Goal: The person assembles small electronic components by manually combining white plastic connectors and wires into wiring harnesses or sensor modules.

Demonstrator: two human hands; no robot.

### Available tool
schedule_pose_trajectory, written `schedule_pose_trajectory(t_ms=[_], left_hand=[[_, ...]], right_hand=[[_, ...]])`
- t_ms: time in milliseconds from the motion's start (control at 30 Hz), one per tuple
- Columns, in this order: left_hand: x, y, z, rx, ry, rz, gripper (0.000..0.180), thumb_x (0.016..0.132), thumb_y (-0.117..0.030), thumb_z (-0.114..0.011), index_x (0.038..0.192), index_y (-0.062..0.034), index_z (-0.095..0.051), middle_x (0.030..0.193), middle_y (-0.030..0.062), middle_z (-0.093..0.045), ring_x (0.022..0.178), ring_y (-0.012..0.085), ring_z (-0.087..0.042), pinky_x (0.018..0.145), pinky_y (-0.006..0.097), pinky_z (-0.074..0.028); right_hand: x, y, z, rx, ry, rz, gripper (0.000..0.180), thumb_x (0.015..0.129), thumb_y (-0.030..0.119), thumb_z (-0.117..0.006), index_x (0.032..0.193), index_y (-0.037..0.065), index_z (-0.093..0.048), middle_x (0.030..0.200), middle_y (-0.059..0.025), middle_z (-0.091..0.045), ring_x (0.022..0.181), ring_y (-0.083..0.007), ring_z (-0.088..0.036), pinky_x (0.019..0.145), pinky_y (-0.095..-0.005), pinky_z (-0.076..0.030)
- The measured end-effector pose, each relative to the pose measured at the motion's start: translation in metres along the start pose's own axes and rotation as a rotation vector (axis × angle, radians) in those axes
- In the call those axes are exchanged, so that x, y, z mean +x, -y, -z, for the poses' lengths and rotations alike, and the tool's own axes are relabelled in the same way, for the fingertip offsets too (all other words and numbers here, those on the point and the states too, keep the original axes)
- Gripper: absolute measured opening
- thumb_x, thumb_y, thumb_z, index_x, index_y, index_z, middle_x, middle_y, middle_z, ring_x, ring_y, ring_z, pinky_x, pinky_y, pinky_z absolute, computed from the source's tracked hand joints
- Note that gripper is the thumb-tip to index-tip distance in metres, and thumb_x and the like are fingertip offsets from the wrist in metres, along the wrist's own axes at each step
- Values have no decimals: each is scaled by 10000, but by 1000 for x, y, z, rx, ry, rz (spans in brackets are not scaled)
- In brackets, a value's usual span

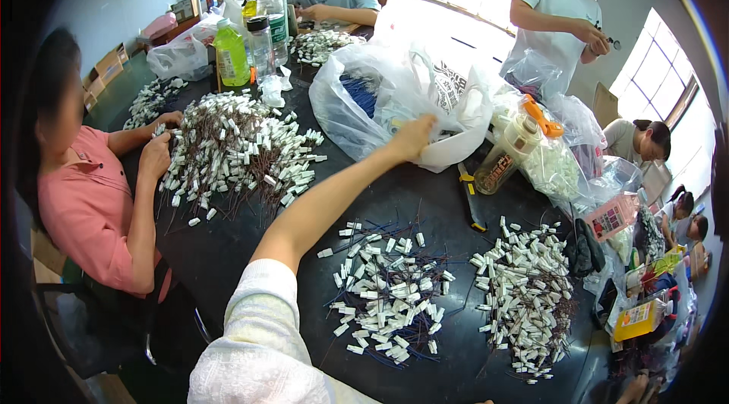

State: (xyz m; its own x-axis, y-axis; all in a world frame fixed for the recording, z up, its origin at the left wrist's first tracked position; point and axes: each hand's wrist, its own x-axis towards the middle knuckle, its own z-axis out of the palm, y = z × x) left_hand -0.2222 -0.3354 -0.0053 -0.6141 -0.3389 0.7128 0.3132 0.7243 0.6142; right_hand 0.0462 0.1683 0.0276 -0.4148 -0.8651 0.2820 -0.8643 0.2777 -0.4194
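- The left hand [414,138] reaches far across the table [228,252] to the white plastic bag [395,100] near its far middle; fingers curled on the bag's rim, seemingly to open it; right hand out of view
- Blue-wired connectors [383,298] heaped at the near edge, within reach
- Round dark table, crowded; bottles [231,51] beyond; bright windows [657,74] at right

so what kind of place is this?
Probably a small hand-assembly workshop. Several people sit round one dark table heaped with piles of white-tagged wire pieces and plastic bags of parts. The person's left hand reaches into one bag; the right hand is out of view.
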Motion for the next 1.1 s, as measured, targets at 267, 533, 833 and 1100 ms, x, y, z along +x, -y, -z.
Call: schedule_pose_trajectory(t_ms=[267, 533, 833, 1100], left_hand=[[60, 25, 64, 245, -525, 45, 77, 702, -4, -472, 746, -20, -533, 686, 183, -551, 654, 357, -540, 624, 433, -426], [68, 98, 80, 789, 438, 367, 277, 696, -131, -577, 936, 2, -616, 980, 223, -604, 966, 354, -566, 910, 400, -400], [97, 101, 65, 1042, 599, 296, 256, 721, -42, -513, 945, 9, -626, 1039, 245, -576, 1006, 368, -555, 858, 414, -446], [105, 107, 59, 1060, 611, 451, 330, 751, -91, -505, 1060, 4, -575, 1102, 252, -544, 1052, 364, -528, 891, 420, -423]], right_hand=[[3, -4, 3, 28, 23, -7, 199, 609, 59, -579, 802, 10, -583, 796, -155, -521, 623, -283, -513, 506, -367, -416], [1, -5, 2, 60, 38, -32, 215, 589, 58, -587, 799, 11, -575, 785, -151, -514, 604, -271, -498, 490, -360, -398], [9, -14, 5, 130, 41, -47, 191, 600, 18, -571, 790, -2, -560, 757, -151, -499, 552, -253, -459, 453, -355, -361], [8, -18, 3, 121, 2, 0, 102, 654, 21, -554, 751, -10, -551, 713, -144, -480, 516, -232, -436, 428, -337, -342]])
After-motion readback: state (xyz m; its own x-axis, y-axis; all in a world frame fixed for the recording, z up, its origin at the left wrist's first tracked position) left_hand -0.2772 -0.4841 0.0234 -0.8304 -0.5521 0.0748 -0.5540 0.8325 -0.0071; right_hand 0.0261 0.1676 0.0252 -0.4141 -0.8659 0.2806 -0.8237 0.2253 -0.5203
